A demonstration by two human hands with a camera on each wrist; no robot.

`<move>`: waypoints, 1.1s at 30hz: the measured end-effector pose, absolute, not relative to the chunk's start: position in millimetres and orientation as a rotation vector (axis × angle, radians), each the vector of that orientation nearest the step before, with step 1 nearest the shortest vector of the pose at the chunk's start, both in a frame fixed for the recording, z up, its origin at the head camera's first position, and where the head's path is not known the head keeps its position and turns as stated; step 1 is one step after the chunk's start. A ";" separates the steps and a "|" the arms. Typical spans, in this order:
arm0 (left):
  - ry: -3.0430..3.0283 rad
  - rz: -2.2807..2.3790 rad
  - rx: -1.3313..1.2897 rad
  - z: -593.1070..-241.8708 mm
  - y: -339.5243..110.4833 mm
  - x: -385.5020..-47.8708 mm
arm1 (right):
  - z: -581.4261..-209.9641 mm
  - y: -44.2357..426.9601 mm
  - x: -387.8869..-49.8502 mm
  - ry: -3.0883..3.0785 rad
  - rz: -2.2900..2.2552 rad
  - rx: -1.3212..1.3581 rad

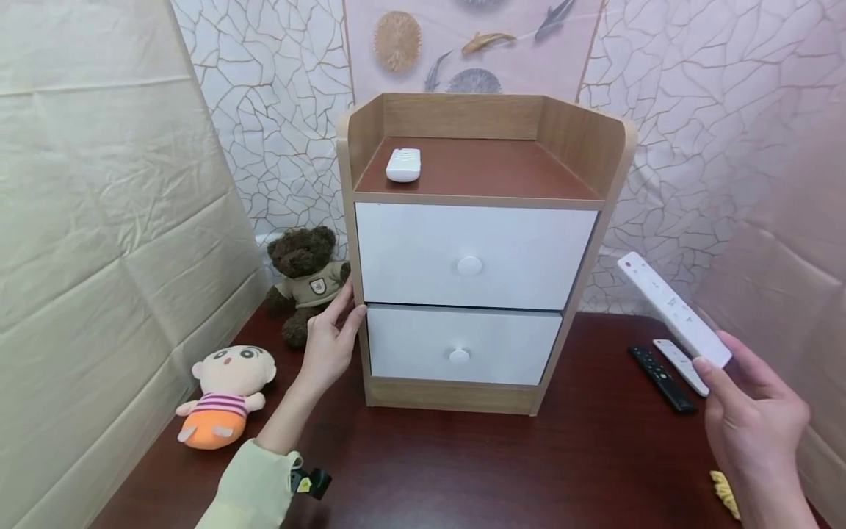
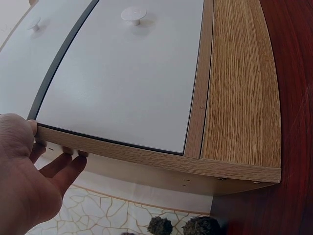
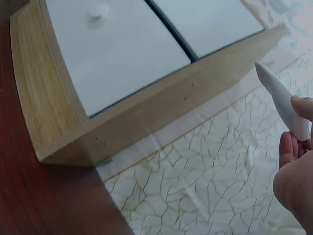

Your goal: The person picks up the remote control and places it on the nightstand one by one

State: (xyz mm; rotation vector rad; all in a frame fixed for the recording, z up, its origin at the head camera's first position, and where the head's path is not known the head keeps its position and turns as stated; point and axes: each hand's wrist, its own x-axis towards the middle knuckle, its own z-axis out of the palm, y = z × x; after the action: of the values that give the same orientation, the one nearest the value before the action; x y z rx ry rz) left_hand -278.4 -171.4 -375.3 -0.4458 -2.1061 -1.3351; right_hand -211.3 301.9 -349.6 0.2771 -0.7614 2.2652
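Observation:
A small wood-trimmed cabinet (image 1: 452, 397) with two white drawers stands in the middle of the table. My left hand (image 1: 327, 349) rests on its left side edge; in the left wrist view the thumb lies at the front edge and the fingers touch the outer side panel. Both the upper drawer (image 1: 416, 250) and the lower drawer (image 1: 410, 345) are closed, each with a round white knob. Off to the right, my right hand (image 1: 756, 411) holds a long white remote control (image 1: 674, 308) by its lower end, tilted up in the air. Another white remote (image 1: 403, 165) lies on the cabinet top.
On the table at right lie a black remote (image 1: 663, 378) and a slim white remote (image 1: 682, 367). A yellow item (image 1: 725, 494) is partly hidden by the right forearm. A brown teddy bear (image 1: 304, 275) and a plush doll (image 1: 225, 397) sit at left. Cloth walls stand around.

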 end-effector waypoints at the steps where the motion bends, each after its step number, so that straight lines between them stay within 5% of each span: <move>1: -2.105 -1.341 -0.454 -375.0 -171.0 -278.8 | -347.4 299.8 -209.8 -0.742 2.260 0.308; 33: -2.110 -1.312 -0.431 -374.1 -171.2 -278.6 | -256.0 198.7 -207.8 -1.332 1.976 0.454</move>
State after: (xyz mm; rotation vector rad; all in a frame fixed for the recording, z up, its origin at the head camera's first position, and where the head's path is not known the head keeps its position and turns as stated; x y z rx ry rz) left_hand -278.6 -171.2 -374.1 -0.4306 -2.1098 -1.3123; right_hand -207.8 198.7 -256.0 0.4536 -1.3320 1.9762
